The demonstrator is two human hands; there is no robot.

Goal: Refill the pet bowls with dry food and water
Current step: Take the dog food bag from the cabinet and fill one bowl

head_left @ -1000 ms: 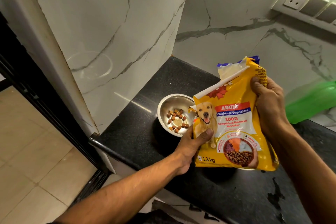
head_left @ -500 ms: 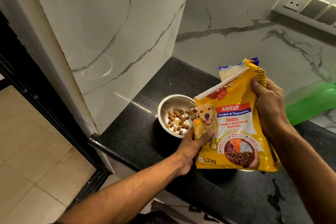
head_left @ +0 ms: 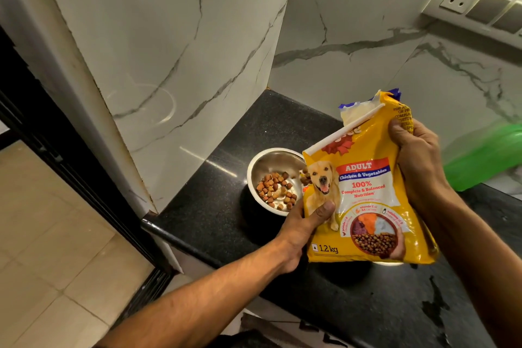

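Note:
A steel pet bowl (head_left: 264, 162) sits on the black counter (head_left: 214, 206) near the wall corner, with brown kibble (head_left: 275, 188) in its bottom. A yellow dog-food bag (head_left: 364, 192) is tilted over the bowl's right rim, and kibble is dropping from its lower left corner. My left hand (head_left: 303, 223) grips the bag's lower left edge, thumb on the front. My right hand (head_left: 415, 158) grips the bag's upper right side near the torn top. A pale rim of something (head_left: 387, 263) peeks out under the bag's bottom edge; I cannot tell what it is.
White marble walls (head_left: 169, 37) close in the counter's left and back. A green plastic object (head_left: 485, 158) lies at the right by the back wall. A socket and switch panel (head_left: 477, 5) is on the wall above. Dark wet patches (head_left: 435, 305) mark the counter's near right; the floor (head_left: 42, 234) lies left.
More kibble has fallen into the bowl, and the pile has grown. Both hands keep the same hold on the bag, which has barely moved.

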